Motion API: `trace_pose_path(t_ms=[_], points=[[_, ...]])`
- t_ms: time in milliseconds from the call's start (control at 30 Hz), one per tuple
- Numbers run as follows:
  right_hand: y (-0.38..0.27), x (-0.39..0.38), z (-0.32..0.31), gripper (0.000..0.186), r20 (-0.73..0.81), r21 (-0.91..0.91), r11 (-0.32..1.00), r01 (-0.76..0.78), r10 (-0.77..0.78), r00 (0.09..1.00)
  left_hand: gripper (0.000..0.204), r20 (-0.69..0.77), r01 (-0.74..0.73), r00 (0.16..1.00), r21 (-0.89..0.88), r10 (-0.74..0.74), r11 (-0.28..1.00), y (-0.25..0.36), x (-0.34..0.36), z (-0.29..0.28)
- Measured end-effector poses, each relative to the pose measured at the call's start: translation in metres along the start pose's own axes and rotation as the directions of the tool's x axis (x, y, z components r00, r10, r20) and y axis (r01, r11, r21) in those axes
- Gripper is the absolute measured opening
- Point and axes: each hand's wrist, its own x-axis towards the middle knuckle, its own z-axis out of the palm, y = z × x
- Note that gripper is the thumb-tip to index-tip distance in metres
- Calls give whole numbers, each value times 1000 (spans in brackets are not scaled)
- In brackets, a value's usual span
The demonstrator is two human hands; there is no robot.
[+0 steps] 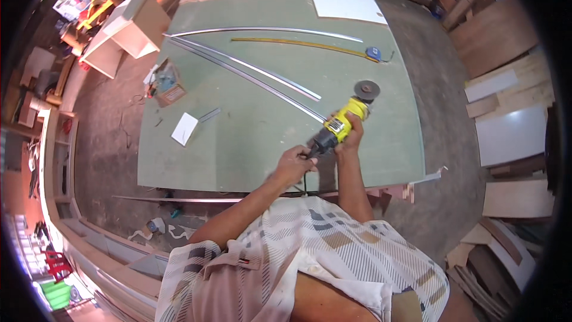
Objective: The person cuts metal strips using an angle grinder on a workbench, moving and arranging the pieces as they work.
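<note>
A yellow and black angle grinder (339,126) is held above the near right part of the green tabletop (256,137). My right hand (353,134) wraps round its yellow body. At the black rear end, by the cord, my left hand (296,163) grips with its fingers closed. The grinder's dark round disc (367,90) points away from me to the far right. Several thin metal strips (262,74) lie on the table, and the end of one passes behind the grinder. Further off, a blue tape measure (373,53) lies with its yellow blade pulled out to the left.
A small cardboard box (171,87) with odds and ends sits at the table's left edge, near a white card-like piece (185,129). White panels (345,1) lie at the far end. Boards (512,134) lean along the right, and a wooden cabinet (128,30) stands at the far left.
</note>
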Motion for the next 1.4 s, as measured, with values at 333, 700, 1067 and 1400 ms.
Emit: trace_pose_path(t_ms=[333,700,1067,1400], points=[[-1,-2,-8,39,-50,63,998,-28,32,998,28,62,-60,997,245,47,968,3,2,3],[-33,13,-78,55,140,245,944,-223,194,971,38,98,94,986,344,-135,934,5,0,-32],[-51,7,-83,61,118,279,920,-276,252,960,51,71,189,974,280,-216,941,-7,-14,-44],[-27,-81,-54,61,347,367,869,-331,203,916,57,372,259,870,215,-324,942,-9,-42,-27]])
